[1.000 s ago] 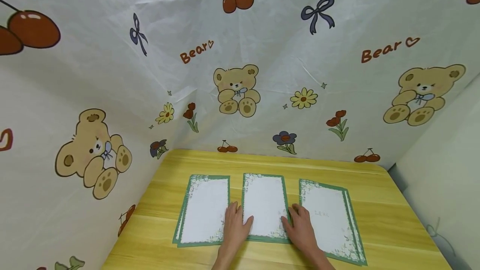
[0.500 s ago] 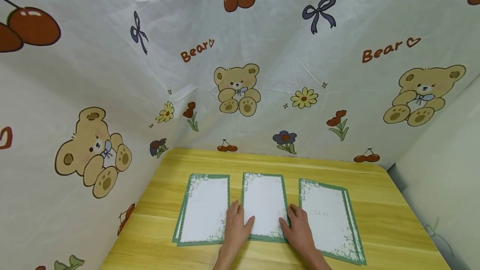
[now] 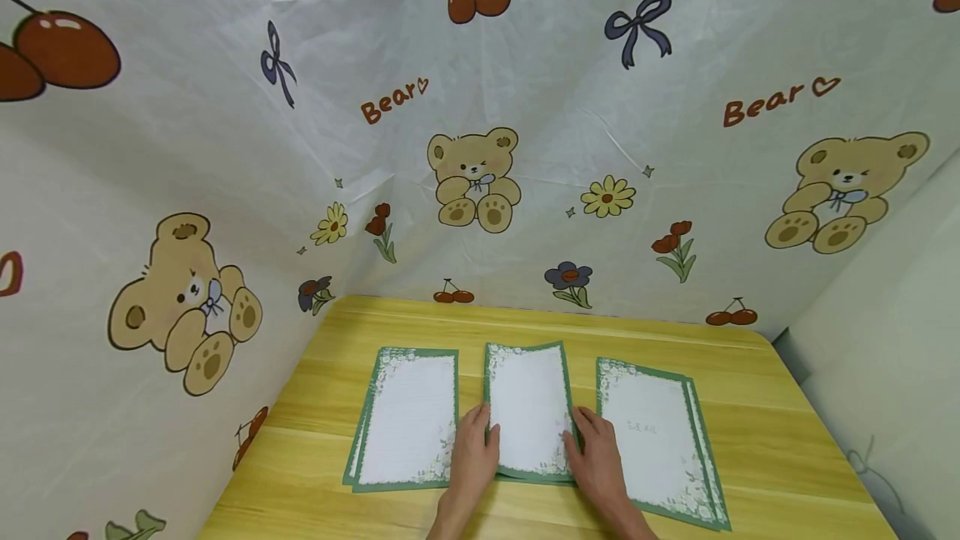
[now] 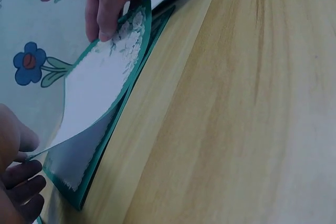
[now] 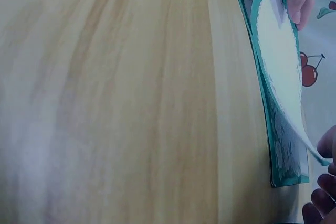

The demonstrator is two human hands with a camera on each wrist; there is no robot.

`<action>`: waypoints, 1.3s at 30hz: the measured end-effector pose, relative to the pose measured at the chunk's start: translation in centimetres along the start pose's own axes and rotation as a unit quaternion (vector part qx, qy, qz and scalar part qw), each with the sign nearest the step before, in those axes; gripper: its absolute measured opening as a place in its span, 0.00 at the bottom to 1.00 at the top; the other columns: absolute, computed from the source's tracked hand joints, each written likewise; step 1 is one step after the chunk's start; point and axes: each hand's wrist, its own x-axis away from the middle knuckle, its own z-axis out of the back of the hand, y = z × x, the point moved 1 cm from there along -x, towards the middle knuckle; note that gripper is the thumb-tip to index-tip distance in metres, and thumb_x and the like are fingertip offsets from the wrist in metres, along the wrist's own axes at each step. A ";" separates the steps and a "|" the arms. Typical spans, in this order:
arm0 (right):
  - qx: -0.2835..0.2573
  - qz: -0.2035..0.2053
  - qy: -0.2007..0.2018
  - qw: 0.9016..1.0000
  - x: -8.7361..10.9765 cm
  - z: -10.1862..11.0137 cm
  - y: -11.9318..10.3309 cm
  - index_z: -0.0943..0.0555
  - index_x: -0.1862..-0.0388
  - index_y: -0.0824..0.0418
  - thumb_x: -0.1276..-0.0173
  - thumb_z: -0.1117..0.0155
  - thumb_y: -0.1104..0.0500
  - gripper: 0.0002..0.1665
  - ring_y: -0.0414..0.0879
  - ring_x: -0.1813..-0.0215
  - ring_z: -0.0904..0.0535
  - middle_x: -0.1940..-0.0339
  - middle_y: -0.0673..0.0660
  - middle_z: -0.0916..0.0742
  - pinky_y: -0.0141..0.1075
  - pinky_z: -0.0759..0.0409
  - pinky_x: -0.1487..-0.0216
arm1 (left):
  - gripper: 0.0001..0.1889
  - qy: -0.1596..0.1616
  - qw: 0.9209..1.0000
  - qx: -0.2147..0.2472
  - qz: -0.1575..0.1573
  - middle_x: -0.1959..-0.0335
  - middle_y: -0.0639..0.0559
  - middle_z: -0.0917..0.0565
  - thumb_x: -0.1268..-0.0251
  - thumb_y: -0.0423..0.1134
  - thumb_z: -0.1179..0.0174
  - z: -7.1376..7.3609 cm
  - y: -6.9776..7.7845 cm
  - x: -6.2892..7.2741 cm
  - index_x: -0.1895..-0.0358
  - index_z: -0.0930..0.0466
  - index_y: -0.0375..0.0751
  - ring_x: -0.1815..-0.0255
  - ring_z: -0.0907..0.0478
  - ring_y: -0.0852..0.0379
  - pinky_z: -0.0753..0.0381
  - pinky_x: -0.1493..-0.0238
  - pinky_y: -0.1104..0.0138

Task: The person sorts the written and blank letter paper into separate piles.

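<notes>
A sheet of white paper with a green floral border (image 3: 528,411) is raised between both hands, over another bordered sheet (image 4: 76,161) lying on the table. My left hand (image 3: 474,448) pinches its left edge between thumb and fingers. On the opposite edge, my right hand (image 3: 596,452) grips the paper the same way. The held sheet curves upward at its sides, as both wrist views show. Beneath it, the sheet below stays flat on the wood.
Left of the hands lies a pile of matching bordered sheets (image 3: 408,419), slightly fanned. Another such pile (image 3: 652,440), with faint writing on top, lies to the right. A bear-print cloth (image 3: 540,90) hangs behind the wood-grain table (image 3: 780,457).
The middle sheet lay flat between the hands before; now its edges are lifted and it bows. The left fingers have moved from lying along the edge to pinching it.
</notes>
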 end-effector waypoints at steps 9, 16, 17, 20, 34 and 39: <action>-0.094 -0.055 0.013 0.994 -0.4 0.3 -0.4 0.20 0.39 0.68 0.30 0.39 0.70 0.20 0.40 0.69 0.23 0.67 0.51 0.19 0.31 0.24 0.70 | 0.19 0.036 0.996 0.083 0.020 0.61 0.44 0.22 0.36 0.22 0.39 0.7 -0.1 -0.3 0.42 0.22 0.25 0.66 0.25 0.54 0.23 0.67 0.66; -0.181 -0.084 0.030 0.979 -0.8 0.9 -1.9 0.22 0.37 0.68 0.28 0.40 0.69 0.21 0.42 0.66 0.20 0.61 0.56 0.17 0.31 0.23 0.68 | 0.19 0.069 0.983 0.164 0.046 0.58 0.46 0.20 0.34 0.23 0.39 2.2 -0.7 -0.6 0.40 0.22 0.29 0.64 0.22 0.55 0.20 0.66 0.68; -0.194 -0.083 0.030 0.977 -0.8 0.9 -2.1 0.22 0.37 0.68 0.28 0.40 0.69 0.21 0.42 0.66 0.21 0.60 0.57 0.17 0.31 0.24 0.69 | 0.19 0.078 0.981 0.169 0.047 0.58 0.45 0.20 0.34 0.23 0.39 2.5 -0.8 -0.6 0.40 0.21 0.29 0.64 0.22 0.54 0.19 0.66 0.68; -0.223 -0.076 0.022 0.972 -0.9 0.6 -3.1 0.22 0.37 0.69 0.27 0.41 0.68 0.20 0.41 0.66 0.22 0.59 0.58 0.17 0.31 0.25 0.69 | 0.18 0.102 0.977 0.178 0.052 0.58 0.44 0.19 0.35 0.22 0.39 3.7 -1.0 -0.5 0.42 0.20 0.29 0.63 0.20 0.51 0.18 0.65 0.67; -0.276 0.026 -0.006 0.961 -0.9 -3.9 -9.2 0.22 0.41 0.74 0.29 0.41 0.71 0.19 0.42 0.67 0.22 0.61 0.59 0.17 0.31 0.22 0.68 | 0.15 0.205 0.970 0.076 0.107 0.63 0.44 0.16 0.38 0.20 0.39 9.7 -4.7 0.8 0.49 0.15 0.32 0.67 0.19 0.50 0.19 0.67 0.68; -0.289 0.059 -0.036 0.955 -0.8 -5.8 -11.7 0.24 0.39 0.76 0.28 0.42 0.71 0.20 0.45 0.65 0.21 0.60 0.60 0.18 0.34 0.20 0.64 | 0.15 0.218 0.964 0.035 0.148 0.60 0.42 0.17 0.36 0.21 0.41 11.9 -5.9 1.5 0.48 0.16 0.32 0.64 0.20 0.49 0.22 0.68 0.68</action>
